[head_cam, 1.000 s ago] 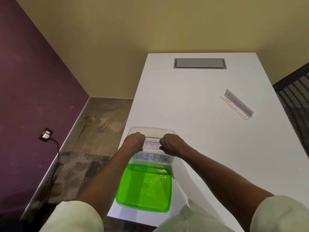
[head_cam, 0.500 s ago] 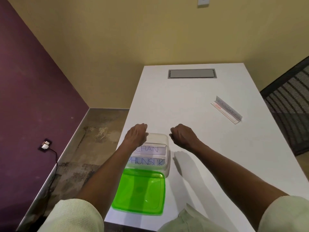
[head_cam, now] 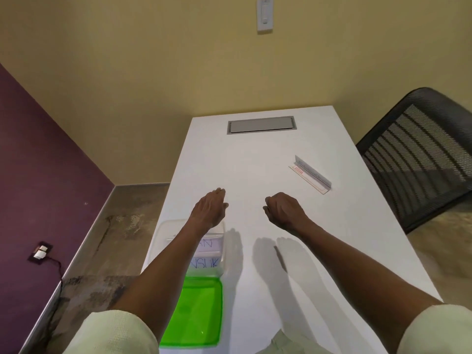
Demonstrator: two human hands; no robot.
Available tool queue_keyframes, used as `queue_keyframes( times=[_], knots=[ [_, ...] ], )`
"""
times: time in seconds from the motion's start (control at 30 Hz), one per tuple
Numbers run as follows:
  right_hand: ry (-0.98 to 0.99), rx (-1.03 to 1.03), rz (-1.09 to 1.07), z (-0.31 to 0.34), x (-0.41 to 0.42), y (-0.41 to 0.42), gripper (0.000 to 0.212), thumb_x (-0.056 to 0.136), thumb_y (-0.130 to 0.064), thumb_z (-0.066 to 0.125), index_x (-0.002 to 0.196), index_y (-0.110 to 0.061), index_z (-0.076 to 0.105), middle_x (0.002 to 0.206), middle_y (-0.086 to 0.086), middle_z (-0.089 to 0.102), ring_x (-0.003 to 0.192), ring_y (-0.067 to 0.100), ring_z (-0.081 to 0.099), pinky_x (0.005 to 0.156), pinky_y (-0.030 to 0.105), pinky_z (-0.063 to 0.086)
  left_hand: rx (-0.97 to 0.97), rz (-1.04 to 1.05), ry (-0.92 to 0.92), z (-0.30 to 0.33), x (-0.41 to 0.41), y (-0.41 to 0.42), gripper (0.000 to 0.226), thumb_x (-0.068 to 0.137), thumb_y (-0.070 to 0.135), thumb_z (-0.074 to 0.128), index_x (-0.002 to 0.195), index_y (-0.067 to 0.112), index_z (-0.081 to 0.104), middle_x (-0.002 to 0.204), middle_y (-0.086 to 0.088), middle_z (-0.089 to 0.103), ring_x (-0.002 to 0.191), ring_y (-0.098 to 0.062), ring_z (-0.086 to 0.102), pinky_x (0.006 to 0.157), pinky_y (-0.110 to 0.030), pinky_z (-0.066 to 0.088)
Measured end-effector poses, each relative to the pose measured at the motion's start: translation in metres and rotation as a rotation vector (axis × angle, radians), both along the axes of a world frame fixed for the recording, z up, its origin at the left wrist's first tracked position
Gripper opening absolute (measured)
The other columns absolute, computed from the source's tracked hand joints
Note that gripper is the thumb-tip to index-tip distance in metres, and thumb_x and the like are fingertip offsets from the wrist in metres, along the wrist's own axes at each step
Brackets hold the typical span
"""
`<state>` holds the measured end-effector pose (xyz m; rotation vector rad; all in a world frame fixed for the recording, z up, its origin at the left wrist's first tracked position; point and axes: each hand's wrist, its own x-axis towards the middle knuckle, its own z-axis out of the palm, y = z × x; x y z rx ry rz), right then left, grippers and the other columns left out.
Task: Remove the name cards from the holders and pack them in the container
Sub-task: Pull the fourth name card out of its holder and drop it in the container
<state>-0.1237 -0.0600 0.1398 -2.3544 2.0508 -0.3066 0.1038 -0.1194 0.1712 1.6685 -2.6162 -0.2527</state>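
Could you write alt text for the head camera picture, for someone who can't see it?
Two bare hands, left hand and right hand, reach empty over a white table toward a clear name card holder further back on the right. Near the front left edge, a clear container holds name cards, with its green lid beside it.

Both my hands have left the container

A second ago my left hand [head_cam: 209,210] and right hand [head_cam: 284,209] were pinching a name card inside the clear container [head_cam: 163,233]. Now they hang empty over the bare white table [head_cam: 255,162] beyond it, left fingers stretched out, right loosely curled. My view has tipped up, bringing in a wall switch [head_cam: 264,14] and mesh chair [head_cam: 419,154].
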Motion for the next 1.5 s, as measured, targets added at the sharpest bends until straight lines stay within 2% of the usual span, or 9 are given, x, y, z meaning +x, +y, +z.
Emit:
queue_keyframes(
  times=[0.13, 0.73, 0.9, 1.07, 1.27, 1.3, 1.37, 1.43, 1.5],
  knots=[
    [0.037, 0.019, -0.041, -0.002, -0.035, 0.003, 0.021, 0.095, -0.022, 0.037, 0.076, -0.014, 0.035, 0.073, 0.008, 0.049, 0.074, 0.029, 0.046, 0.058, 0.032, 0.027, -0.020, -0.035, -0.008, -0.001, -0.036, -0.002, 0.037, 0.100, 0.022, 0.046, 0.131, 0.004, 0.045, 0.133, -0.011, 0.054, 0.120, -0.031, 0.052, 0.092, -0.039, 0.044],
    [-0.082, 0.077, -0.279, -0.016, -0.159, 0.008, 0.023, 0.094, -0.021, 0.043, 0.073, -0.014, 0.036, 0.086, 0.013, 0.062, 0.087, 0.033, 0.056, 0.065, 0.032, 0.032, -0.016, -0.152, 0.046, -0.008, -0.165, -0.034, 0.021, 0.099, 0.019, 0.044, 0.104, 0.000, 0.049, 0.100, -0.018, 0.058, 0.094, -0.037, 0.054, 0.074, -0.041, 0.043],
    [-0.071, 0.087, -0.317, -0.029, -0.180, -0.002, 0.021, 0.096, -0.019, 0.041, 0.084, -0.006, 0.053, 0.088, 0.014, 0.063, 0.089, 0.033, 0.056, 0.066, 0.032, 0.035, -0.002, -0.158, 0.043, -0.014, -0.187, -0.054, 0.022, 0.098, 0.019, 0.044, 0.102, -0.001, 0.049, 0.085, -0.014, 0.047, 0.093, -0.039, 0.054, 0.073, -0.043, 0.044],
    [-0.116, 0.142, -0.365, -0.044, -0.195, -0.015, 0.021, 0.096, -0.019, 0.042, 0.081, -0.008, 0.051, 0.089, 0.017, 0.063, 0.083, 0.033, 0.054, 0.066, 0.034, 0.037, 0.049, -0.167, 0.058, -0.029, -0.205, -0.074, 0.014, 0.097, 0.017, 0.043, 0.089, 0.005, 0.044, 0.092, -0.018, 0.058, 0.091, -0.039, 0.054, 0.071, -0.042, 0.045],
    [-0.187, 0.181, -0.433, -0.059, -0.213, -0.037, 0.022, 0.095, -0.015, 0.041, 0.073, -0.015, 0.039, 0.085, 0.014, 0.062, 0.086, 0.031, 0.055, 0.064, 0.030, 0.029, 0.152, -0.109, 0.116, -0.044, -0.228, -0.111, 0.020, 0.094, 0.011, 0.043, 0.077, 0.008, 0.032, 0.078, -0.027, 0.048, 0.087, -0.046, 0.054, 0.067, -0.045, 0.047],
    [-0.187, 0.192, -0.441, -0.061, -0.217, -0.040, 0.022, 0.096, -0.014, 0.040, 0.074, -0.016, 0.039, 0.086, 0.013, 0.062, 0.085, 0.030, 0.054, 0.064, 0.029, 0.028, 0.191, -0.071, 0.144, -0.046, -0.233, -0.119, 0.016, 0.094, 0.012, 0.043, 0.080, 0.004, 0.040, 0.082, -0.028, 0.053, 0.089, -0.045, 0.056, 0.070, -0.044, 0.048],
    [-0.174, 0.225, -0.485, -0.064, -0.224, -0.048, 0.023, 0.092, -0.007, 0.040, 0.071, -0.016, 0.037, 0.082, 0.012, 0.059, 0.078, 0.029, 0.048, 0.063, 0.029, 0.028, 0.260, 0.007, 0.174, -0.050, -0.244, -0.135, 0.026, 0.098, 0.017, 0.042, 0.113, 0.001, 0.057, 0.110, -0.024, 0.064, 0.107, -0.040, 0.059, 0.086, -0.041, 0.050],
    [-0.178, 0.270, -0.533, -0.065, -0.227, -0.059, 0.026, 0.087, -0.002, 0.040, 0.065, -0.014, 0.033, 0.073, 0.009, 0.050, 0.073, 0.029, 0.041, 0.061, 0.030, 0.028, 0.321, 0.080, 0.199, -0.054, -0.253, -0.152, 0.041, 0.099, 0.021, 0.042, 0.138, 0.010, 0.049, 0.134, -0.018, 0.058, 0.123, -0.035, 0.055, 0.097, -0.036, 0.046],
    [-0.244, 0.290, -0.579, -0.068, -0.232, -0.068, 0.021, 0.087, -0.002, 0.039, 0.068, -0.010, 0.044, 0.074, 0.009, 0.052, 0.075, 0.030, 0.045, 0.062, 0.031, 0.033, 0.333, 0.096, 0.211, -0.059, -0.263, -0.168, 0.042, 0.099, 0.021, 0.041, 0.140, 0.011, 0.046, 0.136, -0.015, 0.057, 0.125, -0.033, 0.053, 0.096, -0.032, 0.044]
  ],
)
